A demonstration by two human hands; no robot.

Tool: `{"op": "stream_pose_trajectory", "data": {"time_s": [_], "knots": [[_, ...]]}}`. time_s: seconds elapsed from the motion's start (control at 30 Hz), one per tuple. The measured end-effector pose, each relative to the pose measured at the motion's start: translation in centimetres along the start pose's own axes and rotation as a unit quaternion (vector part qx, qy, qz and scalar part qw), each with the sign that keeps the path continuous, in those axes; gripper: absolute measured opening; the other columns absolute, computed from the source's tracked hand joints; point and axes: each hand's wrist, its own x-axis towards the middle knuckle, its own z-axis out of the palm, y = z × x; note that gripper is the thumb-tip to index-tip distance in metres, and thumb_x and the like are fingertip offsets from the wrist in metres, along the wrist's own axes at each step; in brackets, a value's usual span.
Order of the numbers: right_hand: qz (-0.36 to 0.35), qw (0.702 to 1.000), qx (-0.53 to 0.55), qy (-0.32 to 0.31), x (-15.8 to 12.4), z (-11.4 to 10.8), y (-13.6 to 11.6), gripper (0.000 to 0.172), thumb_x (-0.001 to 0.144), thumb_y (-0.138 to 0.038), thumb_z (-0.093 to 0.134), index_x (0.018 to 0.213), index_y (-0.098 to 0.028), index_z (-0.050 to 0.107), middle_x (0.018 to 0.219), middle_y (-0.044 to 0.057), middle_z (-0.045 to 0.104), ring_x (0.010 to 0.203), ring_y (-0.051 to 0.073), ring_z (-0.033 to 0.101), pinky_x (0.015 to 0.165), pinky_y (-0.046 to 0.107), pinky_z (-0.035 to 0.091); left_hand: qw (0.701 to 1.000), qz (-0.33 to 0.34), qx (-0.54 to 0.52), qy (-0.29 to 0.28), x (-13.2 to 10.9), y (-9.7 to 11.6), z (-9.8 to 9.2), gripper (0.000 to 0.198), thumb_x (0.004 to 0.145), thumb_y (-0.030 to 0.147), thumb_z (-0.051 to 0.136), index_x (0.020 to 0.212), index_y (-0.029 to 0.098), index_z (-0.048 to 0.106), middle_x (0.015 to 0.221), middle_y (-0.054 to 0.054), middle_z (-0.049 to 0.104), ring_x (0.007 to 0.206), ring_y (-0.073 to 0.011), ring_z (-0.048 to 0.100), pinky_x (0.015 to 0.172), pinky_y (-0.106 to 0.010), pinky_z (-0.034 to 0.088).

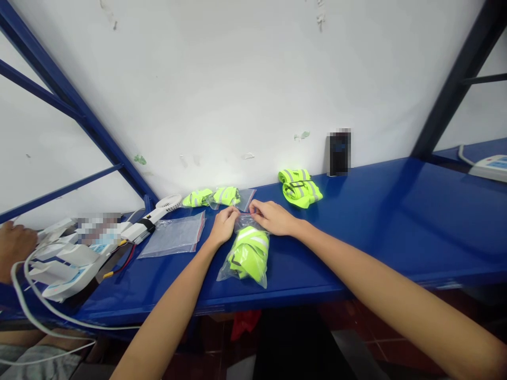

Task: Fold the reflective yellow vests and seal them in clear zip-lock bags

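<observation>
A clear zip bag with a folded neon-yellow reflective vest inside lies near the front edge of the blue table. Its top edge points away from me. My left hand pinches the left end of that edge, and my right hand pinches toward the right end, fingers bent. Just beyond the hands rest two more bagged yellow vests. A flat zip bag with a red-lined edge lies left of my left hand. Farther right, a rolled yellow vest with a dark strap sits unbagged.
A white handheld fan, white devices and cables crowd the left side. Another person's hand is at the far left. A dark phone-like object leans on the wall. Blue frame posts stand at the left.
</observation>
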Motion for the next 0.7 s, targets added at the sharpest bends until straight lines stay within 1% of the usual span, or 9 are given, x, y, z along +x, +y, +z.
{"op": "stream_pose_trajectory", "data": {"time_s": [0.07, 0.13, 0.23, 0.27, 0.3, 0.37, 0.43, 0.5, 0.7], "knots": [[0.006, 1.0, 0.007, 0.011, 0.1, -0.1, 0.1, 0.013, 0.09, -0.021, 0.046, 0.1, -0.019, 0.055, 0.087, 0.004, 0.065, 0.074, 0.016, 0.056, 0.068, 0.025, 0.034, 1.0, 0.004, 0.003, 0.007, 0.0, -0.1, 0.0, 0.03, 0.082, 0.034, 0.046, 0.057, 0.018, 0.05, 0.054, 0.003, 0.045, 0.057, -0.0132, 0.042, 0.058, -0.026, 0.032], [0.011, 0.999, 0.042, 0.0, 0.2, -0.3, 0.2, 0.016, 0.087, -0.019, 0.048, 0.102, -0.019, 0.054, 0.082, 0.002, 0.064, 0.072, 0.015, 0.056, 0.067, 0.025, 0.036, 0.999, 0.026, -0.027, 0.024, -0.1, 0.0, 0.1, 0.034, 0.082, 0.036, 0.049, 0.054, 0.017, 0.047, 0.053, 0.003, 0.043, 0.056, -0.0119, 0.04, 0.056, -0.025, 0.031], [0.028, 0.991, 0.119, -0.057, 0.4, -0.8, 0.4, 0.031, 0.081, -0.015, 0.053, 0.112, -0.016, 0.053, 0.072, -0.002, 0.062, 0.064, 0.014, 0.054, 0.061, 0.023, 0.037, 0.995, 0.053, -0.082, 0.025, -0.3, 0.2, 0.3, 0.03, 0.082, 0.04, 0.056, 0.065, 0.015, 0.057, 0.062, 0.002, 0.053, 0.06, -0.0118, 0.045, 0.058, -0.024, 0.035], [0.033, 0.988, 0.135, -0.072, 0.4, -0.9, 0.4, 0.031, 0.08, -0.016, 0.054, 0.111, -0.016, 0.055, 0.07, -0.003, 0.062, 0.062, 0.013, 0.054, 0.06, 0.023, 0.037, 0.994, 0.056, -0.092, 0.015, -0.4, 0.2, 0.4, 0.03, 0.083, 0.042, 0.058, 0.07, 0.015, 0.061, 0.066, 0.001, 0.056, 0.062, -0.0123, 0.048, 0.06, -0.024, 0.037], [0.035, 0.987, 0.14, -0.076, 0.5, -1.0, 0.4, 0.027, 0.08, -0.017, 0.054, 0.107, -0.016, 0.058, 0.07, -0.002, 0.063, 0.062, 0.013, 0.054, 0.06, 0.023, 0.037, 0.994, 0.057, -0.097, 0.002, -0.4, 0.2, 0.5, 0.031, 0.083, 0.043, 0.058, 0.074, 0.014, 0.064, 0.069, -0.001, 0.059, 0.063, -0.013, 0.05, 0.061, -0.024, 0.039], [0.031, 0.99, 0.126, -0.051, 0.6, -1.1, 0.4, 0.016, 0.083, -0.023, 0.054, 0.092, -0.015, 0.065, 0.071, 0.0, 0.065, 0.063, 0.013, 0.055, 0.062, 0.023, 0.037, 0.994, 0.057, -0.096, -0.017, -0.4, 0.1, 0.7, 0.033, 0.084, 0.045, 0.058, 0.079, 0.014, 0.066, 0.072, -0.003, 0.063, 0.066, -0.0142, 0.052, 0.063, -0.025, 0.041], [0.024, 0.994, 0.109, -0.014, 0.7, -1.0, 0.4, 0.02, 0.087, -0.027, 0.052, 0.084, -0.015, 0.068, 0.074, 0.002, 0.066, 0.066, 0.013, 0.056, 0.064, 0.024, 0.037, 0.994, 0.06, -0.089, -0.024, -0.4, 0.0, 0.7, 0.034, 0.084, 0.045, 0.058, 0.08, 0.013, 0.067, 0.073, -0.004, 0.064, 0.067, -0.0152, 0.054, 0.065, -0.025, 0.042], [0.025, 0.995, 0.102, 0.0, 0.7, -0.8, 0.4, 0.021, 0.088, -0.027, 0.052, 0.086, -0.015, 0.069, 0.074, 0.002, 0.067, 0.066, 0.013, 0.057, 0.064, 0.024, 0.037, 0.993, 0.066, -0.089, -0.026, -0.3, 0.0, 0.7, 0.033, 0.085, 0.045, 0.057, 0.078, 0.014, 0.067, 0.072, -0.004, 0.064, 0.068, -0.0157, 0.055, 0.066, -0.026, 0.043], [0.04, 0.991, 0.127, -0.015, 0.8, -0.2, 0.6, 0.019, 0.089, -0.029, 0.052, 0.088, -0.016, 0.066, 0.073, 0.001, 0.066, 0.065, 0.013, 0.057, 0.061, 0.023, 0.037, 0.993, 0.072, -0.084, -0.029, -0.4, 0.1, 0.5, 0.028, 0.084, 0.041, 0.058, 0.078, 0.014, 0.067, 0.073, -0.003, 0.065, 0.068, -0.0156, 0.055, 0.066, -0.026, 0.043]]}}
